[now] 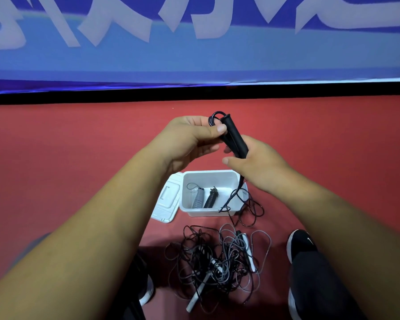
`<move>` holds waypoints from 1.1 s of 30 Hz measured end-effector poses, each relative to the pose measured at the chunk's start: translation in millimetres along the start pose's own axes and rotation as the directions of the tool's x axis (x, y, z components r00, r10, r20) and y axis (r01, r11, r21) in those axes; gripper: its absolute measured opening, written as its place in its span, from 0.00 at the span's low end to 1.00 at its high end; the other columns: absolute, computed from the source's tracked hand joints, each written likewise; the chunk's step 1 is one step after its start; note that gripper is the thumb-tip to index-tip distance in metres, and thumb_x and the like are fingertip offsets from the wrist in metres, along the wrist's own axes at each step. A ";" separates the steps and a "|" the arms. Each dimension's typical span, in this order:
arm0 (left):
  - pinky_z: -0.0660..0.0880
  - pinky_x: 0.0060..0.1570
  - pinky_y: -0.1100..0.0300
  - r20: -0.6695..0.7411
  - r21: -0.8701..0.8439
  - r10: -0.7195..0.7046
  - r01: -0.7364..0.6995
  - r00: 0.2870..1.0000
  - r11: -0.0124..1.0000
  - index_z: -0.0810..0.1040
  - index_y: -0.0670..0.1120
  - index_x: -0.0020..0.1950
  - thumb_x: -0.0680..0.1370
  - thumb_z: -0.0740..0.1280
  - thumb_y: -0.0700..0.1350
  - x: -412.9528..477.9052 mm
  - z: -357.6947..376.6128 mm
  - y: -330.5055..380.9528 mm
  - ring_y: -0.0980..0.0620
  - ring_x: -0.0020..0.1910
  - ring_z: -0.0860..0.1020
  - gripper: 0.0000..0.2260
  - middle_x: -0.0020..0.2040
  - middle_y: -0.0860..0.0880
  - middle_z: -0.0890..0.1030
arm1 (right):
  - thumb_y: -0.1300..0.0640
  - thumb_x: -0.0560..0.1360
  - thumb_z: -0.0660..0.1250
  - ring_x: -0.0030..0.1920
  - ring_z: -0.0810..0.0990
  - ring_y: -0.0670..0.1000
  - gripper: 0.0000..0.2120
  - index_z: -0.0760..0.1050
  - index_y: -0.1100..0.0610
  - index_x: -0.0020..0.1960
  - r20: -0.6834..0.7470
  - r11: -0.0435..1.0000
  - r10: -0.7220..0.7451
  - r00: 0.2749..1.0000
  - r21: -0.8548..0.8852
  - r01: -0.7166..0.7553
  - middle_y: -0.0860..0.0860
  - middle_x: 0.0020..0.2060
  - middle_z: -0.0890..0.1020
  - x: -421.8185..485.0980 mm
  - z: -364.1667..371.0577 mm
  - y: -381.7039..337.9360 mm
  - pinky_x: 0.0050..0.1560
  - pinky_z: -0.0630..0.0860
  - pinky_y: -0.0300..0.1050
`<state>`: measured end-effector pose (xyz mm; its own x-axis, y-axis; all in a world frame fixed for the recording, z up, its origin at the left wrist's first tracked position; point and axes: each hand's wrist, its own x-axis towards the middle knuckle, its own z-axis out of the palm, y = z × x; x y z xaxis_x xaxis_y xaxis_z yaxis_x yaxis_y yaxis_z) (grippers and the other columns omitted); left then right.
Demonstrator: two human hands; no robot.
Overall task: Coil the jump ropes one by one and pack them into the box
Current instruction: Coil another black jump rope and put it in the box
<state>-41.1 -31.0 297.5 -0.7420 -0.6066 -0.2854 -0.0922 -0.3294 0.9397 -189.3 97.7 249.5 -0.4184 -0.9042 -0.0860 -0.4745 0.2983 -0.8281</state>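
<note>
A flat white plastic lid [169,199] lies on the red floor against the left side of the open rectangular white box [208,173], which holds a tight, spring-like grey coil [198,197] and a black coil [210,198]; the left hand [189,137] pinches looped thin cord [214,117] against the top of two matte black cylindrical handles [234,137]; the right hand [256,167] curls its fingers round their lower ends, cord trailing over the box's right rim; tangled ropes [217,257] lie nearer

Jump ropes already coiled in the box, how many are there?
2, side by side on the floor of the white box: a grey coiled rope on the left, a black coiled rope right of it. The near wall could hide another.
</note>
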 end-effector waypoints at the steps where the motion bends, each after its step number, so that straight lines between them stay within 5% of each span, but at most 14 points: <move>1: 0.82 0.46 0.61 -0.001 -0.024 -0.001 0.001 1.000 1.000 0.82 0.42 0.51 0.77 0.74 0.36 0.6 0.1 -0.8 0.51 0.45 0.85 0.05 0.46 0.45 0.85 | 0.50 0.79 0.75 0.35 0.79 0.38 0.09 0.78 0.41 0.56 0.014 1.000 0.001 1.000 0.005 -0.001 0.37 0.41 0.82 -0.8 -0.5 0.1 0.40 0.76 0.43; 9: 0.82 0.47 0.60 0.009 -0.024 0.003 -0.003 1.000 1.000 0.82 0.43 0.51 0.76 0.75 0.33 2.0 -0.2 0.4 0.50 0.46 0.85 0.08 0.47 0.44 0.85 | 0.55 0.83 0.68 0.37 0.87 0.49 0.04 0.78 0.46 0.55 0.033 0.995 0.013 0.999 0.102 -0.016 0.51 0.38 0.83 -3.4 -5.8 -4.2 0.38 0.86 0.60; 14: 0.82 0.50 0.58 -0.006 -0.006 0.066 -0.066 0.998 0.998 0.81 0.43 0.52 0.81 0.72 0.47 7.0 -3.1 -1.2 0.51 0.44 0.82 0.07 0.46 0.45 0.84 | 0.58 0.83 0.69 0.32 0.80 0.50 0.05 0.79 0.50 0.57 0.046 0.960 0.047 0.998 0.272 -0.058 0.53 0.39 0.80 -1.8 -8.5 -6.4 0.31 0.83 0.54; 18: 0.83 0.49 0.55 -0.116 0.079 -0.027 0.036 0.993 0.996 0.80 0.42 0.53 0.87 0.61 0.53 17.3 -0.5 -16.1 0.48 0.43 0.83 0.16 0.45 0.43 0.85 | 0.59 0.83 0.71 0.32 0.76 0.52 0.08 0.80 0.56 0.61 0.032 0.864 0.078 0.996 0.496 -0.084 0.53 0.37 0.81 -2.5 -9.5 -12.5 0.25 0.76 0.45; 20: 0.79 0.55 0.52 -0.043 0.204 -0.073 0.080 0.996 0.976 0.80 0.43 0.57 0.89 0.57 0.48 20.3 0.7 -34.2 0.46 0.51 0.83 0.15 0.52 0.43 0.86 | 0.58 0.83 0.71 0.32 0.76 0.51 0.09 0.80 0.57 0.63 0.019 0.787 0.092 0.996 0.611 -0.084 0.53 0.38 0.82 -2.2 -13.6 -17.1 0.23 0.73 0.42; 24: 0.73 0.67 0.56 0.360 0.346 -0.162 0.030 0.919 0.938 0.82 0.42 0.66 0.89 0.57 0.45 11.9 8.8 -52.5 0.49 0.66 0.80 0.15 0.63 0.43 0.84 | 0.57 0.83 0.71 0.33 0.75 0.49 0.13 0.80 0.61 0.65 0.003 0.674 0.077 0.997 0.737 -0.054 0.54 0.40 0.82 -1.6 -29.1 -23.9 0.22 0.67 0.40; 26: 0.76 0.62 0.60 0.410 0.366 -0.215 0.056 0.886 0.929 0.80 0.37 0.66 0.88 0.58 0.45 6.7 16.1 -48.8 0.48 0.61 0.82 0.16 0.57 0.40 0.85 | 0.56 0.83 0.71 0.34 0.76 0.50 0.12 0.81 0.60 0.64 -0.072 0.716 0.082 0.994 0.698 -0.008 0.53 0.40 0.83 -1.3 -37.4 -24.0 0.22 0.65 0.40; 29: 0.76 0.66 0.48 0.442 0.356 -0.235 0.071 0.866 0.932 0.82 0.40 0.63 0.87 0.60 0.47 3.6 18.5 -42.8 0.42 0.55 0.82 0.15 0.46 0.44 0.83 | 0.56 0.83 0.71 0.36 0.79 0.50 0.10 0.81 0.59 0.62 -0.225 0.783 0.116 0.967 0.620 0.051 0.53 0.40 0.86 -0.3 -44.1 -21.4 0.23 0.67 0.41; 33: 0.78 0.48 0.58 0.482 0.544 -0.392 0.083 0.784 0.835 0.82 0.43 0.61 0.85 0.65 0.48 -3.4 13.4 -24.7 0.47 0.48 0.85 0.11 0.48 0.44 0.86 | 0.56 0.84 0.69 0.36 0.83 0.51 0.07 0.81 0.56 0.59 -0.326 0.824 0.121 0.938 0.559 0.089 0.53 0.40 0.86 -2.8 -48.2 -20.8 0.24 0.70 0.42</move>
<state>-45.2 -11.1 277.7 -0.8654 0.0020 -0.5010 -0.4998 0.0681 0.8635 -215.5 108.8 293.6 -0.7021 -0.7121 0.0002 0.0050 -0.0052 -1.0000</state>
